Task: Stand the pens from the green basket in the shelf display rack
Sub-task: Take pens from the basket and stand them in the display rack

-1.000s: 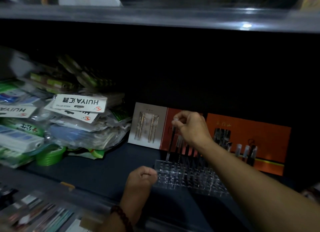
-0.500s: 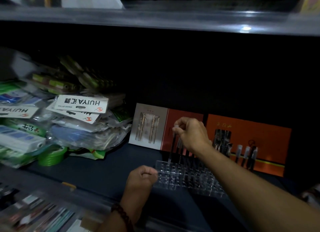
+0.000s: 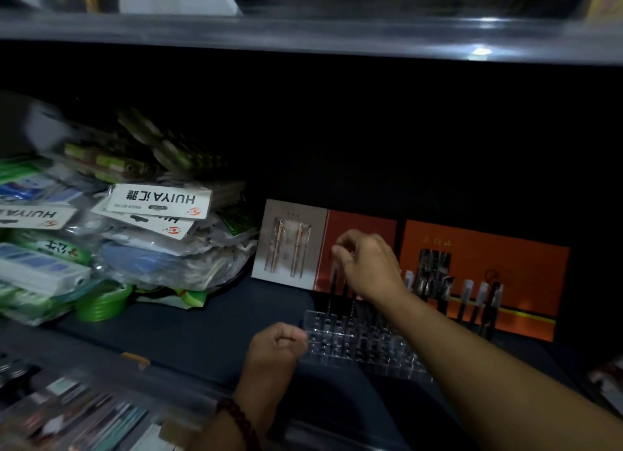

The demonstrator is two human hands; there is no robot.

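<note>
Two hands over a dim shelf. Right hand pinched shut on top of a dark pen, upright, tip down in the back-left corner of the clear display rack. Left hand curled closed at the rack's left edge; contents, if any, impossible to tell. More pens standing further right, partly hidden by the forearm. Green basket out of view. Packets piled at left, blurred.

Two hands are in view, one clear display rack, three upright backing cards, one green tape roll, and two HUIYA-labelled packets.
</note>
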